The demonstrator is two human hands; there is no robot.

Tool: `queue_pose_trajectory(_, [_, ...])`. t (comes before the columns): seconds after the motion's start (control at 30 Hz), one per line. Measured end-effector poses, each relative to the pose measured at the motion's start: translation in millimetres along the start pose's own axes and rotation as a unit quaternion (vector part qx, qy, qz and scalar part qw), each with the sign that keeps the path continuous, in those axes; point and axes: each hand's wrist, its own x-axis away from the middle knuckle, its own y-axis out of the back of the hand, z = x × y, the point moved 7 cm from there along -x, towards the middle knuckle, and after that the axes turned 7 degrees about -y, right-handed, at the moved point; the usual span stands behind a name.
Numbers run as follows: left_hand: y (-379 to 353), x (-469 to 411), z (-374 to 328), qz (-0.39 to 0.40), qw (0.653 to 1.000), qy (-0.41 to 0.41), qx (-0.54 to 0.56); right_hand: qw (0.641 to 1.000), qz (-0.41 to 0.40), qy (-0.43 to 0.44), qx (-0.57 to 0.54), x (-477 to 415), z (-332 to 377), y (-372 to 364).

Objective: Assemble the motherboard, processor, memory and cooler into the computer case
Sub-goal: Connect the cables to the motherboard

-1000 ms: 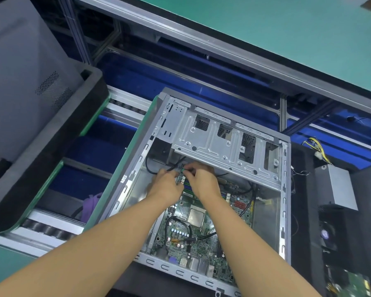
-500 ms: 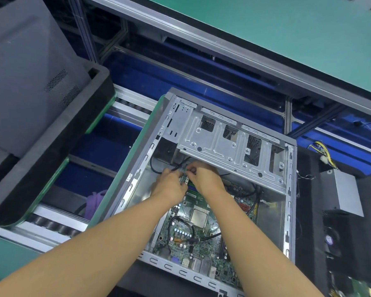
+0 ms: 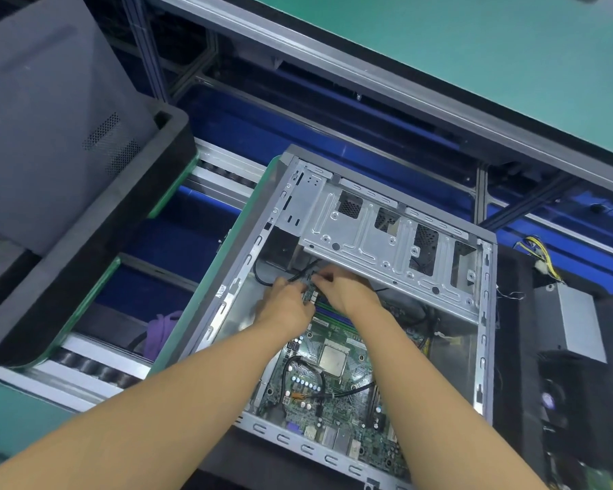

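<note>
The open grey computer case (image 3: 482, 366) lies on its side with the green motherboard (image 3: 308, 401) inside. The processor (image 3: 332, 358) sits bare in its socket. Both hands reach to the board's far left corner, under the silver drive cage (image 3: 368, 235). My left hand (image 3: 285, 307) and my right hand (image 3: 347, 291) meet over the blue and green memory slots (image 3: 333, 314). Their fingertips pinch a small green part that looks like a memory module (image 3: 310, 295). A black cable (image 3: 298, 275) runs right behind the fingers.
A black foam tray holding a dark case panel (image 3: 50, 136) stands at the left. A roller conveyor (image 3: 96, 369) runs beneath, with a purple cloth (image 3: 160, 334) below it. At the right are a grey power supply (image 3: 577, 320) with yellow wires (image 3: 542, 252) and a fan (image 3: 552, 401).
Both hands stay at the same corner of the board with only small finger movements. The view has shifted slightly.
</note>
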Motion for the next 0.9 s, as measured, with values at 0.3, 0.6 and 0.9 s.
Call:
queue_pose_trajectory(0.3, [0.4, 0.9, -0.1, -0.009, 1.0, 0.004, -0.002, 0.986, 0.127, -0.084, -0.072, -5.8, 8.1, -5.6])
queue_pose_trajectory(0.6, [-1.7, -0.2, 1.4, -0.007, 1.0, 0.011, -0.005, 0.986, 0.139, -0.088, 0.013, -6.9, 18.3, -5.7])
queue_pose_trajectory(0.9, [-3.4, -0.8, 2.2, -0.001, 1.0, 0.012, 0.002, 0.991, 0.1, -0.081, 0.038, -2.1, 14.8, 0.2])
